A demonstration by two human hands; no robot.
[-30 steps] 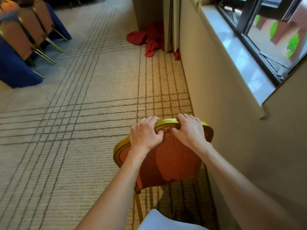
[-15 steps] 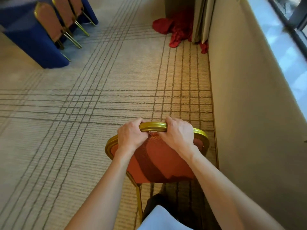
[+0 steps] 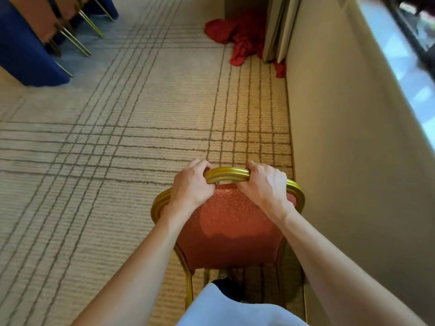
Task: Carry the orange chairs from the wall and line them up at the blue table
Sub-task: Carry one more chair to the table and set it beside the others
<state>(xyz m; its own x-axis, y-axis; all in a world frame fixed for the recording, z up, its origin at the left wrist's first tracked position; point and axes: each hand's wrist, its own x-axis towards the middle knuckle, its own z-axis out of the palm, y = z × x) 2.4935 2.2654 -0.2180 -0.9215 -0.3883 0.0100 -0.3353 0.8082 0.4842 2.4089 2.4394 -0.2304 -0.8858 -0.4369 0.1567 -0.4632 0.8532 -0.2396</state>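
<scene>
An orange chair with a gold frame stands right in front of me, close to the wall on the right. My left hand grips the left part of its gold top rail. My right hand grips the same rail a little to the right. The chair's seat and front legs are hidden behind its back. At the top left is the blue table, draped in blue cloth, with other orange chairs lined up against it.
A beige wall with a pale window sill runs along the right. A heap of red cloth lies on the carpet by a folded panel far ahead. Striped carpet spreads between me and the blue table.
The view has tilted down and swung left, so the window has slid out of frame and the blue table sits nearer the corner. Both hands keep their grip on the rail.
</scene>
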